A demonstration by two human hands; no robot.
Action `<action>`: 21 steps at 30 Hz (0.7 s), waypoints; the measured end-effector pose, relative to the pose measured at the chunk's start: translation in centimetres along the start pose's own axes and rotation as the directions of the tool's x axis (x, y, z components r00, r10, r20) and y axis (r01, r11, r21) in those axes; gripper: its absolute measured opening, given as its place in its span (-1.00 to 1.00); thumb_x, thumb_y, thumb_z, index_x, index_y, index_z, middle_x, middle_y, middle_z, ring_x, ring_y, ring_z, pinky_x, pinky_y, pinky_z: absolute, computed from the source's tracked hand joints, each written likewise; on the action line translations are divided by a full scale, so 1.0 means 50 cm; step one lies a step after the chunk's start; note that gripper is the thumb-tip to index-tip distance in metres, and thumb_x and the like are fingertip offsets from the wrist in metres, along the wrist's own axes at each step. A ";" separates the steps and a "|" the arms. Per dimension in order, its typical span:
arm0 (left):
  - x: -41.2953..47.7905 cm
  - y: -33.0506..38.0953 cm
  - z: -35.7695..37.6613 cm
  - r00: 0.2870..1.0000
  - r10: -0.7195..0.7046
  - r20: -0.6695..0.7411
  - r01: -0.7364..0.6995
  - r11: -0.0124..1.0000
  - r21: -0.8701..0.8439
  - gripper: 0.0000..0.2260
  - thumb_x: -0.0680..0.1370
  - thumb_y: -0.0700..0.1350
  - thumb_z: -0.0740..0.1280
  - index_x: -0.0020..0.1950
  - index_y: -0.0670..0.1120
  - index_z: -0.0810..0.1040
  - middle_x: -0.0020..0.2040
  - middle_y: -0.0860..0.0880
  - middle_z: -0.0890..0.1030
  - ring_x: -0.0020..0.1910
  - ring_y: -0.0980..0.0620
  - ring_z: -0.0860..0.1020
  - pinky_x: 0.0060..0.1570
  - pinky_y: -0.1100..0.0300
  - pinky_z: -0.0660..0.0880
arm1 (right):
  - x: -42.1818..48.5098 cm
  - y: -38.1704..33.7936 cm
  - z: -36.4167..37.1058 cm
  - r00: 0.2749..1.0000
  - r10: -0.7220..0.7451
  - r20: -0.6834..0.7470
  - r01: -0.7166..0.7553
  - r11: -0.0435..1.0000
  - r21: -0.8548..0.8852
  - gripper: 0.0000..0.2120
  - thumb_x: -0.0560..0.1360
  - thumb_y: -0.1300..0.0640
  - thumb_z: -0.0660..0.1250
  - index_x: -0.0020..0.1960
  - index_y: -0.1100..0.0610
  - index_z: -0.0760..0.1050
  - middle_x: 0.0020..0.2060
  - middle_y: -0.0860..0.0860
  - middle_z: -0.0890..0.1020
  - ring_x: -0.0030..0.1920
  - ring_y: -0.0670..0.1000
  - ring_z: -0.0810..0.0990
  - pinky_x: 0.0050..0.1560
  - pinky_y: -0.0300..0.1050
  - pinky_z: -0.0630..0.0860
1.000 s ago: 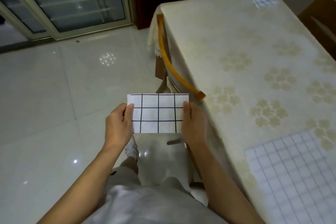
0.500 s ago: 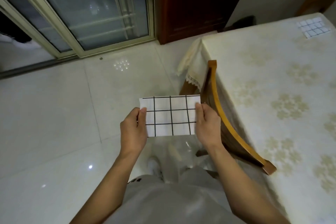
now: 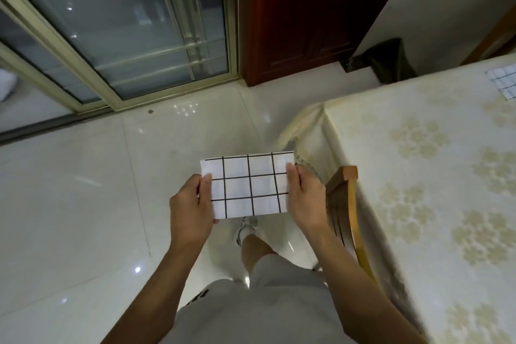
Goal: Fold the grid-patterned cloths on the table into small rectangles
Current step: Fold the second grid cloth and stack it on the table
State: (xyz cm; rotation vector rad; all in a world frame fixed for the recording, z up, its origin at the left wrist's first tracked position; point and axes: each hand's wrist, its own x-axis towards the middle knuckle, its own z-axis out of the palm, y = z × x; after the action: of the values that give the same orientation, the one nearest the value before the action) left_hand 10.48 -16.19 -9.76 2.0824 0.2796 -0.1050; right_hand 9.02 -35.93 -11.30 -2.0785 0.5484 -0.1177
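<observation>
Folded grid cloth, flat rectangle, both hands' grip

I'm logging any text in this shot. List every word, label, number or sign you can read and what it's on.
No readable text anywhere.
Shorts: a dark mark at the hem, too small and cut off to read.
Cloth, held in the left hand and right hand: only black grid lines.
Table: floral pattern only.

Both forearms reach forward toward 12 o'clock. The left hand and right hand are pinched shut (thumbs on top), level, palms facing each other.
</observation>
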 end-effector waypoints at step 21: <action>0.543 0.253 0.177 0.963 0.268 0.034 -0.270 0.946 0.177 -0.72 0.65 0.02 0.17 -0.21 -0.07 0.42 -0.41 -0.02 0.45 -0.42 -0.13 0.54 -0.49 -0.15 0.54 | 0.566 -0.100 0.004 0.990 0.101 -0.100 -0.103 0.995 -0.015 -0.62 0.68 0.02 0.13 -0.23 0.21 0.39 -0.42 -0.04 0.44 -0.39 -0.07 0.41 -0.41 -0.32 0.25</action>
State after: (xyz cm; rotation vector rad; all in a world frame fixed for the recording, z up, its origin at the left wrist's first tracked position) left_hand 40.20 -25.71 -8.72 2.2792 -0.0240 0.0255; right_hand 36.09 -45.62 -10.96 -2.0682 0.7179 -0.1575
